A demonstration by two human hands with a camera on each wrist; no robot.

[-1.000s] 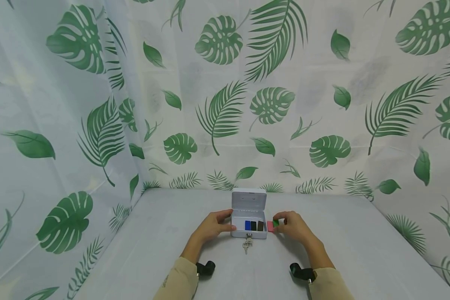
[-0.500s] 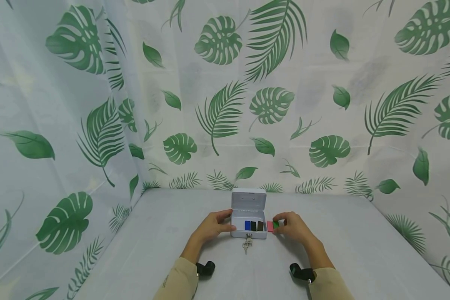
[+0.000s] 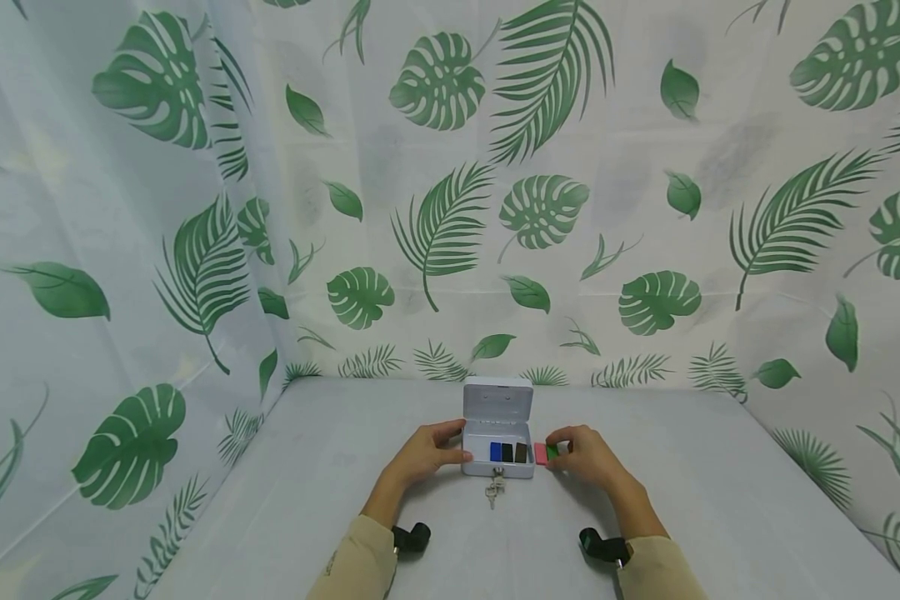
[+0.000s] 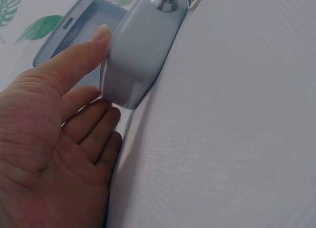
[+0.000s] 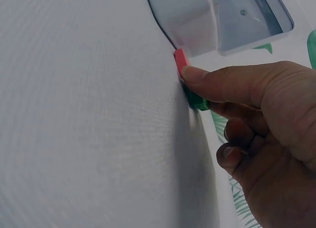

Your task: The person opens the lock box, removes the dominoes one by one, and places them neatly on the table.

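A small white cash box (image 3: 497, 470) stands on the table with its lid (image 3: 497, 402) raised. Inside lie a blue block (image 3: 496, 452), a black block (image 3: 507, 452) and a dark brown block (image 3: 521, 452), side by side. My left hand (image 3: 423, 453) holds the box's left wall, thumb on the rim and fingers along the outside. Just right of the box, a pink block (image 5: 181, 61) and a green block (image 5: 195, 99) lie end to side on the table. My right hand (image 3: 587, 452) pinches the green one, its thumb reaching the pink block's edge.
Keys (image 3: 492, 493) hang from the lock (image 4: 165, 2) on the box's front. Behind the white table (image 3: 495, 558) rises a leaf-printed curtain (image 3: 450, 208), which also runs down the left side. A black wrist mount (image 3: 412, 537) sits at each sleeve.
My right hand has lowered the green block slightly, so that it now lies level against the pink one. The left hand and the box have stayed in place.
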